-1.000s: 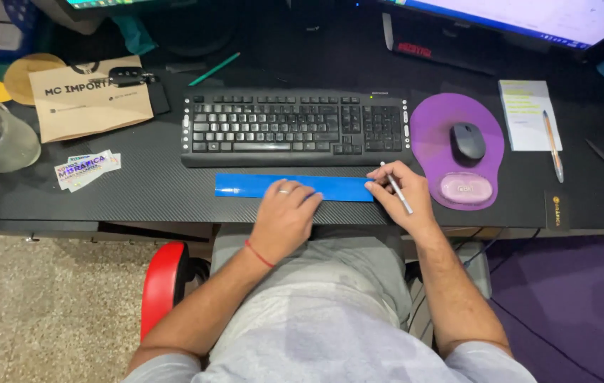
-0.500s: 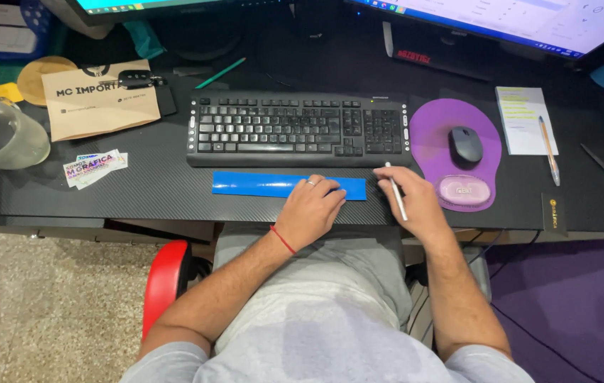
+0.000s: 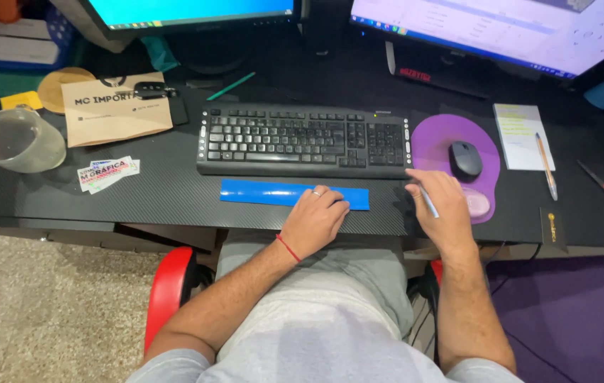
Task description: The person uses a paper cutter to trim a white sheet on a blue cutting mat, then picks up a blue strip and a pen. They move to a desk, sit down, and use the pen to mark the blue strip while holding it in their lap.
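- Two bare hands work at the front edge of a dark desk (image 3: 174,191) with a woven, carbon-like surface.
- The left hand (image 3: 314,218) lies flat with fingers loosely spread on the right part of a long blue strip (image 3: 266,193), pressing it to the desk; a ring sits on one finger and a red cord circles the wrist.
- The right hand (image 3: 440,206) pinches a slim pale pen-like tool (image 3: 428,202) between thumb and fingers, tip pointing down toward the desk just right of the strip's end and touching the edge of the purple mouse pad (image 3: 438,138).
- The step in hand looks like steadying the strip while the tool is readied; a next stroke would call for bringing the tip over to the strip and keeping the strip from sliding on the slick desk.
- The strip is thin, flat, rectangular and smooth, lying parallel to and just in front of the black keyboard (image 3: 303,140).
- On the rounded pad rests a grey mouse (image 3: 464,159), with a soft pink wrist cushion (image 3: 478,204) at its near edge.
- Farther right lie a notepad (image 3: 518,135) with a pen (image 3: 546,164); to the left, printed cards (image 3: 107,174), a brown paper envelope (image 3: 114,113) and a clear plastic tub (image 3: 14,140).
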